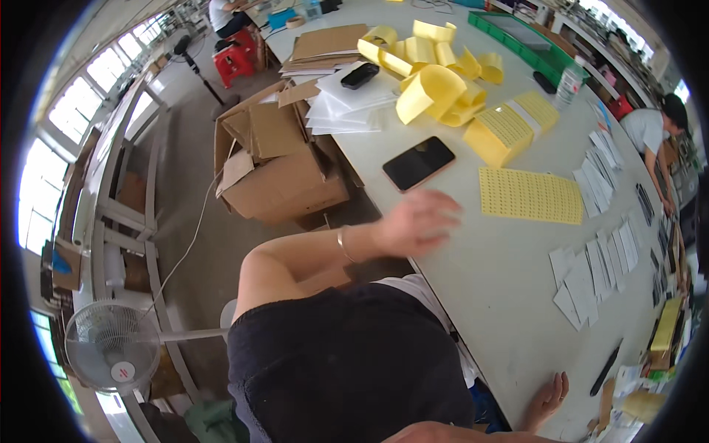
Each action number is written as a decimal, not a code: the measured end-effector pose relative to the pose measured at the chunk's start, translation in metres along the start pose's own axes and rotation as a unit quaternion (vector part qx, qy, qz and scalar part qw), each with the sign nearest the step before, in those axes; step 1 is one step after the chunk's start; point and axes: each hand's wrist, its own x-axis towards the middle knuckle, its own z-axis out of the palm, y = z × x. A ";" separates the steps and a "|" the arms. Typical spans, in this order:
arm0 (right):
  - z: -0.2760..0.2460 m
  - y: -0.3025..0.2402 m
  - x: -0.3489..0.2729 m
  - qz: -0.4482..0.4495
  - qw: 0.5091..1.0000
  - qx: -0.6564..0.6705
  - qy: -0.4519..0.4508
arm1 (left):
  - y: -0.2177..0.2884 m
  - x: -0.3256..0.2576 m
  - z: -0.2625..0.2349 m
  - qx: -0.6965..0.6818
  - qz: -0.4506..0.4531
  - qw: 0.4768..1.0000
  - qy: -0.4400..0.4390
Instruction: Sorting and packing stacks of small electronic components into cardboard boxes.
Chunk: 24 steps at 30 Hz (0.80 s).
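Observation:
My left hand (419,224), slightly blurred by motion, is over the table's near left edge with its fingers apart and nothing seen in it. A dark-screened phone (419,163) lies just beyond it. To its right is a yellow sheet of small printed labels (530,196), flat on the table. Behind that sheet stands a banded stack of similar yellow sheets (511,129). At the lower right my right hand (550,396) lies on the table, fingers loosely stretched and holding nothing visible. A black slim cutter-like tool (605,368) is nearest to it.
Curled yellow strips (436,85) and white sheets (343,107) cover the far part. White slips (591,273) lie in rows at right. A clear bottle (569,83) stands by a green tray (521,40). Cardboard boxes (284,177) and a fan (114,345) are left; a person (653,136) works far right.

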 end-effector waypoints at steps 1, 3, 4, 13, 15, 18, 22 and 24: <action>0.008 0.005 0.003 -0.006 1.000 -0.008 -0.004 | -0.017 -0.013 -0.029 0.098 -0.065 0.991 0.059; 0.012 0.015 -0.004 -0.024 0.997 -0.073 -0.016 | -0.066 -0.042 -0.080 0.258 -0.167 0.932 0.192; 0.014 0.018 -0.005 -0.024 0.998 -0.064 -0.004 | -0.090 -0.069 -0.105 0.305 -0.230 0.885 0.267; 0.022 0.045 -0.010 0.007 0.999 -0.042 0.011 | -0.157 -0.178 -0.247 0.467 -0.706 0.464 0.262; 0.021 0.043 -0.012 0.009 0.999 -0.040 0.015 | -0.165 -0.168 -0.248 0.467 -0.738 0.451 0.183; 0.019 0.034 -0.011 0.015 1.000 -0.004 0.023 | -0.172 -0.170 -0.251 0.446 -0.754 0.452 0.169; 0.013 0.009 -0.005 0.036 0.999 -0.037 0.006 | -0.182 -0.169 -0.250 0.434 -0.754 0.465 0.167; 0.013 0.008 -0.004 0.039 0.998 -0.040 0.008 | -0.182 -0.178 -0.253 0.442 -0.719 0.492 0.212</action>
